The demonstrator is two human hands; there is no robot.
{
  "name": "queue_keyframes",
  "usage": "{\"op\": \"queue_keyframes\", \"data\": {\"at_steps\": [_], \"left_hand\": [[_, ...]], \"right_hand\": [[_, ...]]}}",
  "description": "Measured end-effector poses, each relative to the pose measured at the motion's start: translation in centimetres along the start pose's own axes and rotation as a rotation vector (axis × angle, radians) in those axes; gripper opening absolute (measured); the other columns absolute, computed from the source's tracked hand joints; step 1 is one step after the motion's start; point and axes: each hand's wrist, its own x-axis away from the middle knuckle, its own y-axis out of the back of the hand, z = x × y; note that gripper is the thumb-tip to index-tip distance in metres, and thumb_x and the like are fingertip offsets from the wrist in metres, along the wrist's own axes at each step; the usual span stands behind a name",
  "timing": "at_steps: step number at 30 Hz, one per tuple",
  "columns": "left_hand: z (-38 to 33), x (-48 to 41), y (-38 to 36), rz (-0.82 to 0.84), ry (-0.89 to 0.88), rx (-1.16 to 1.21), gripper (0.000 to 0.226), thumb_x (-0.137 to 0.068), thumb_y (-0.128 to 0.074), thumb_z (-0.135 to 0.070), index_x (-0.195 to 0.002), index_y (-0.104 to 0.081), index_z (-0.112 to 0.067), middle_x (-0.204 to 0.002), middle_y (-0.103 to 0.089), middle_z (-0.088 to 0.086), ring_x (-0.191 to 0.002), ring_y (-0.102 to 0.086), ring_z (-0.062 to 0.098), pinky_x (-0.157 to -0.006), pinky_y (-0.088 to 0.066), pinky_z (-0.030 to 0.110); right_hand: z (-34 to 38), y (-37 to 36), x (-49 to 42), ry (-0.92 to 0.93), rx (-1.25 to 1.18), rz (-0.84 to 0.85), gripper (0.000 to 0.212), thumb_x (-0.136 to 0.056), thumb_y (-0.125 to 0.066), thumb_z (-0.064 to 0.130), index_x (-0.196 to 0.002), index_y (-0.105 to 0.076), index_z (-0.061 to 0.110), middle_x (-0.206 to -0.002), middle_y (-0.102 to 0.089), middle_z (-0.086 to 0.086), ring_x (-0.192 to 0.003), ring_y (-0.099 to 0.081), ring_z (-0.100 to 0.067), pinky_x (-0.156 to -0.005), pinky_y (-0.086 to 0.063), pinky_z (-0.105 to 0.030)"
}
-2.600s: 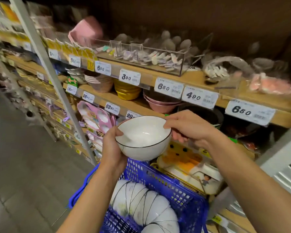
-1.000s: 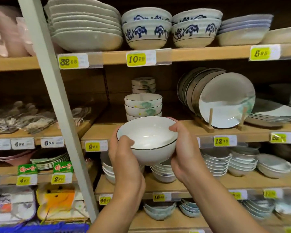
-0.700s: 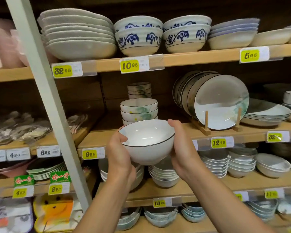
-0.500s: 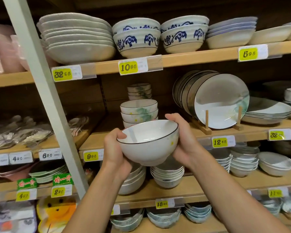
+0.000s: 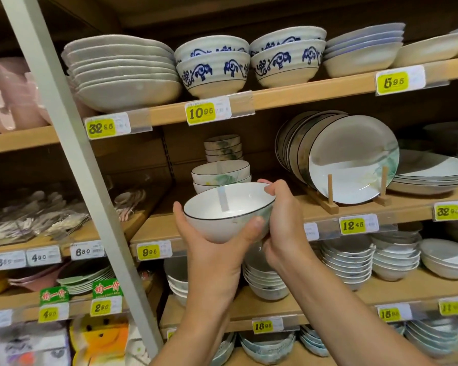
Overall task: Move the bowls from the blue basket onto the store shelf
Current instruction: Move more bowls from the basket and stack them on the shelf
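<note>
I hold a white bowl (image 5: 222, 207) with a thin dark rim in both hands, tilted slightly, in front of the middle wooden shelf (image 5: 159, 231). My left hand (image 5: 212, 244) cups it from below, thumb pressed on its side. My right hand (image 5: 283, 220) grips its right rim and side with curled fingers. Just behind the bowl stands a stack of matching bowls (image 5: 221, 174) with green marks on that shelf. The blue basket is out of view.
A slanted grey upright post (image 5: 72, 154) crosses the left. Dark-rimmed plates (image 5: 354, 165) stand in a wooden rack to the right. Blue-patterned bowls (image 5: 213, 67) and large white dishes (image 5: 122, 72) fill the top shelf. Stacked small bowls (image 5: 347, 257) sit on the lower shelf.
The view swung from the basket up to the shelves. Both hands carried the bowl up toward the middle shelf, and my left hand slid under its base.
</note>
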Motion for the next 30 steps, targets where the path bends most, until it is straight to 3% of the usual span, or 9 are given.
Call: {"op": "queue_keyframes", "data": {"at_steps": [3,6,7,9,11,14,17,21,30], "left_hand": [[-0.4,-0.8,0.6,-0.006,-0.003,0.01,0.142,-0.035,-0.096,-0.038,-0.149,-0.012,-0.041,-0.133,-0.048,-0.009,-0.11,-0.055,0.005,-0.072,-0.052,0.009],[-0.9,-1.8,1.8,0.051,0.022,0.082,0.132,-0.034,-0.095,-0.042,-0.147,-0.027,-0.035,-0.138,-0.053,0.004,-0.119,-0.058,0.02,-0.098,-0.052,0.04],[-0.9,-2.1,2.4,0.093,0.04,0.126,0.133,-0.032,-0.096,-0.041,-0.147,-0.029,-0.031,-0.138,-0.054,0.006,-0.119,-0.059,0.022,-0.1,-0.05,0.043],[-1.1,-2.9,3.3,0.183,0.081,0.202,0.133,-0.028,-0.098,-0.041,-0.144,-0.036,-0.021,-0.134,-0.058,0.01,-0.113,-0.064,0.021,-0.087,-0.057,0.035],[-1.2,-3.7,3.9,0.242,0.132,0.243,0.131,-0.026,-0.098,-0.039,-0.14,-0.041,-0.013,-0.132,-0.059,0.014,-0.109,-0.066,0.023,-0.074,-0.058,0.029],[-1.5,-5.2,4.5,0.306,0.146,0.225,0.136,-0.026,-0.098,-0.041,-0.143,-0.037,-0.008,-0.136,-0.055,0.018,-0.118,-0.06,0.03,-0.083,-0.058,0.037],[-2.3,-7.3,4.8,0.373,0.056,0.156,0.121,-0.033,-0.098,-0.04,-0.138,-0.044,-0.013,-0.132,-0.059,0.015,-0.116,-0.062,0.029,-0.082,-0.057,0.035],[-3.3,-10.8,4.8,0.439,-0.045,0.125,0.094,-0.045,-0.095,-0.038,-0.126,-0.054,-0.014,-0.116,-0.069,0.006,-0.108,-0.067,0.022,-0.078,-0.056,0.031],[-2.8,-17.4,5.5,0.529,-0.172,0.08,0.077,-0.058,-0.089,-0.028,-0.127,-0.058,-0.014,-0.123,-0.067,0.006,-0.117,-0.061,0.02,-0.086,-0.052,0.023]], "right_hand": [[0.0,0.6,0.5,0.029,0.056,0.092,0.023,-0.093,-0.047,0.034,-0.082,-0.067,0.033,-0.083,-0.071,0.002,-0.08,-0.069,-0.013,-0.071,-0.057,-0.031],[0.1,1.8,0.8,0.055,0.072,0.222,0.023,-0.092,-0.053,0.044,-0.106,-0.068,0.032,-0.103,-0.073,0.002,-0.096,-0.069,-0.009,-0.084,-0.057,-0.029],[0.2,2.4,0.7,0.069,0.087,0.259,0.035,-0.087,-0.059,0.048,-0.117,-0.064,0.03,-0.111,-0.071,0.004,-0.105,-0.067,-0.008,-0.09,-0.055,-0.029],[0.7,3.5,0.4,0.081,0.106,0.322,0.065,-0.074,-0.073,0.05,-0.132,-0.056,0.026,-0.123,-0.067,0.008,-0.114,-0.062,-0.005,-0.093,-0.052,-0.026],[1.0,4.3,-0.2,0.067,0.121,0.413,0.077,-0.067,-0.078,0.045,-0.136,-0.052,0.022,-0.126,-0.066,0.009,-0.116,-0.061,-0.003,-0.094,-0.05,-0.022],[1.0,4.7,-1.1,0.135,0.152,0.496,0.061,-0.069,-0.082,0.035,-0.126,-0.059,0.03,-0.115,-0.07,0.017,-0.11,-0.063,0.0,-0.083,-0.052,-0.014],[0.9,4.3,-2.3,0.245,0.16,0.524,0.041,-0.071,-0.082,0.03,-0.109,-0.07,0.041,-0.115,-0.07,0.017,-0.11,-0.064,-0.002,-0.079,-0.053,-0.015],[1.5,3.1,-4.9,0.305,0.135,0.511,0.043,-0.072,-0.081,0.029,-0.113,-0.069,0.031,-0.12,-0.07,0.0,-0.116,-0.063,-0.014,-0.085,-0.054,-0.021],[1.7,0.5,-10.3,0.377,0.117,0.492,0.059,-0.073,-0.08,0.013,-0.128,-0.058,0.019,-0.127,-0.066,-0.004,-0.121,-0.06,-0.017,-0.092,-0.052,-0.024]]}}
